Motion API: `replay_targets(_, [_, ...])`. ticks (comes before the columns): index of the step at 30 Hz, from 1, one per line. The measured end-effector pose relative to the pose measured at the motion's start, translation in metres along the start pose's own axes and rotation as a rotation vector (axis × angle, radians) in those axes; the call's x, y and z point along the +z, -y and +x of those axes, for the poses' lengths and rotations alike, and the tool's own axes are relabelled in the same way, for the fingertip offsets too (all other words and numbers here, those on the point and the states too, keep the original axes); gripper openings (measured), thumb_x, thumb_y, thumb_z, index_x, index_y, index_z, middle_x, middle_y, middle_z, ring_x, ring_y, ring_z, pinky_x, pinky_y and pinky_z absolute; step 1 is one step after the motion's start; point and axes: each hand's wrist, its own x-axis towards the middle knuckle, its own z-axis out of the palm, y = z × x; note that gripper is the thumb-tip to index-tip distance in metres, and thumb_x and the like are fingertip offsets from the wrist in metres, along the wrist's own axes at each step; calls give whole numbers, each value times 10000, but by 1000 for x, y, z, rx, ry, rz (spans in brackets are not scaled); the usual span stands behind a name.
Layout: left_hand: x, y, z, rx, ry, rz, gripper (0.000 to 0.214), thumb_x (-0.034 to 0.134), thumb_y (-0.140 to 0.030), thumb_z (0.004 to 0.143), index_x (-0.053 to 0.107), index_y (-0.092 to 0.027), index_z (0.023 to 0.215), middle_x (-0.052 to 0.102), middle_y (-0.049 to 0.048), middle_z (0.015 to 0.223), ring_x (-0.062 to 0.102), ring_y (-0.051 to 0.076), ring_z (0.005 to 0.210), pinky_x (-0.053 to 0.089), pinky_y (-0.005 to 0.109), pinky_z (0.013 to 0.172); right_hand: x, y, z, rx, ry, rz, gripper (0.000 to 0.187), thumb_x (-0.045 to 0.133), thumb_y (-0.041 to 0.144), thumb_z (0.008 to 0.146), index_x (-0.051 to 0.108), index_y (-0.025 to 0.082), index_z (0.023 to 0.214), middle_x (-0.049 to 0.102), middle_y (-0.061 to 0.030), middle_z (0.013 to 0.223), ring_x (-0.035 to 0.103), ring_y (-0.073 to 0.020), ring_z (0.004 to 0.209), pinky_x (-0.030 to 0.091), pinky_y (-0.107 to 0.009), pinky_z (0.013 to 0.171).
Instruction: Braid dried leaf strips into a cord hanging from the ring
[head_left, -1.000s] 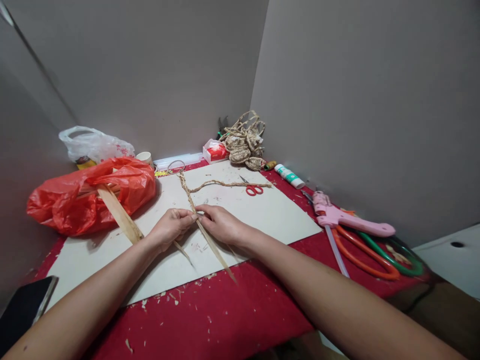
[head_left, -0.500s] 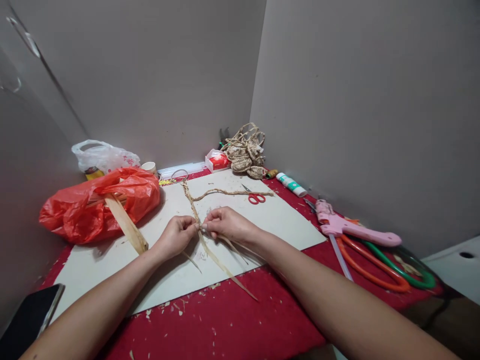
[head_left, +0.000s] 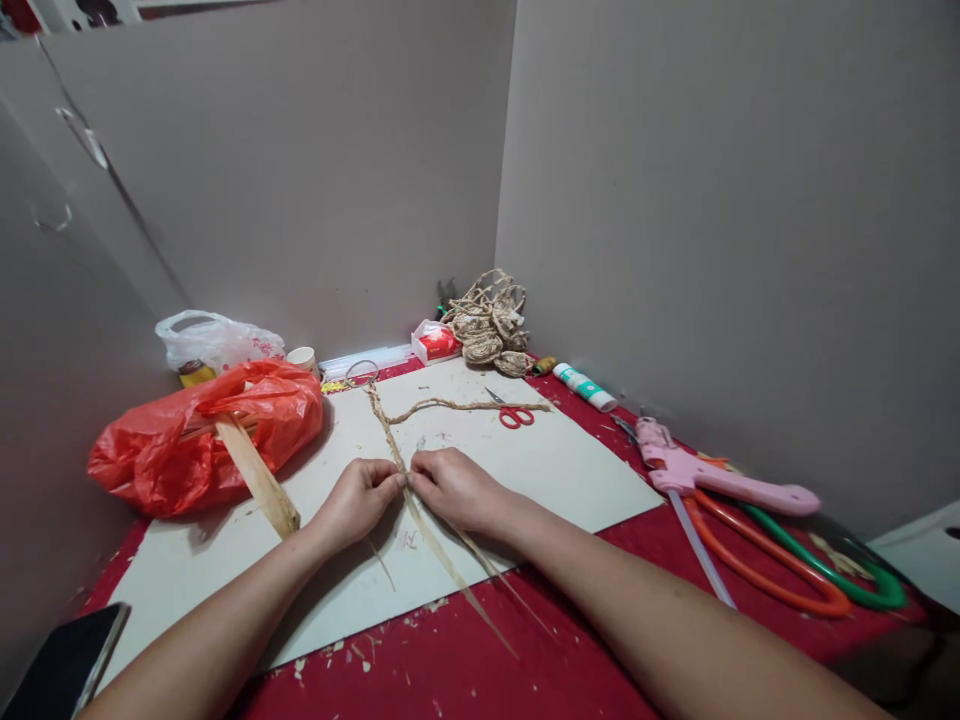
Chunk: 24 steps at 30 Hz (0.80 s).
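My left hand (head_left: 366, 500) pinches the lower end of a tan braided fibre cord (head_left: 388, 437) from the left. Close against it, my right hand (head_left: 454, 490) is closed on the same cord from the right. Loose pale fibre strands (head_left: 442, 560) trail from between the fingers towards the front edge of the white board (head_left: 585, 480). The cord's top meets a metal ring (head_left: 362, 373), and a thinner twisted cord (head_left: 457, 404) branches off to the right. Scissors with red handles (head_left: 517, 417) touch that branch near its end.
On the left lie a red plastic bag (head_left: 217, 440) with a dry husk strip (head_left: 259, 480) sticking out, and a phone (head_left: 64, 660). Coiled cord bundles (head_left: 491, 325) sit at the back. A pink glue gun (head_left: 720, 475) and orange and green loops (head_left: 780, 560) lie right, on red cloth (head_left: 450, 680).
My right hand's fingers have closed in, and both hands stay at the cord. The strands on the right hang more together. The whole view has shifted slightly.
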Motion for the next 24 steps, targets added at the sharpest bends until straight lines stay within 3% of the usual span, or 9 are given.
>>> replay_targets(5, [1, -6, -2, 73, -107, 148, 296, 447, -313, 813, 452, -143, 572, 319, -45, 543, 296, 77, 534, 255, 215, 513, 4, -2, 4, 192, 143, 398, 207, 457, 211, 796, 480, 156, 598, 487, 26, 465, 425, -77, 439, 305, -189, 463])
replay_targets(9, [0, -11, -3, 102, -146, 164, 292, 443, -294, 811, 450, -145, 560, 341, -40, 535, 312, 79, 534, 262, 212, 513, -5, -6, 2, 219, 306, 701, 217, 494, 301, 815, 509, 145, 665, 532, 26, 508, 372, -48, 371, 286, -175, 391])
replay_targets(12, [0, -11, -4, 102, -152, 147, 277, 446, -286, 807, 502, -137, 580, 375, -34, 531, 328, 83, 532, 268, 212, 511, -12, -7, 0, 226, 435, 853, 230, 513, 339, 821, 528, 137, 710, 561, 16, 548, 404, -45, 359, 297, -167, 359])
replay_targets(17, [0, -10, -4, 82, -136, 87, 284, 458, -316, 810, 559, -124, 627, 417, -23, 543, 333, 85, 527, 277, 213, 513, -15, -10, 2, 308, 487, 930, 346, 351, 352, 900, 568, 122, 762, 566, 0, 500, 432, -60, 320, 267, -161, 300])
replay_targets(21, [0, -10, -5, 103, -166, 107, 297, 476, -322, 808, 533, -133, 586, 392, -29, 526, 329, 85, 533, 271, 208, 516, -14, -11, 2, 334, 543, 958, 264, 406, 269, 865, 563, 122, 712, 557, 10, 466, 420, -55, 307, 256, -148, 290])
replay_targets(24, [1, -9, -4, 101, -187, 103, 292, 488, -319, 807, 546, -133, 590, 409, -30, 514, 345, 85, 526, 272, 207, 514, -11, -6, -1, 330, 506, 1017, 223, 427, 226, 839, 526, 135, 662, 537, 32, 440, 383, -45, 284, 268, -148, 298])
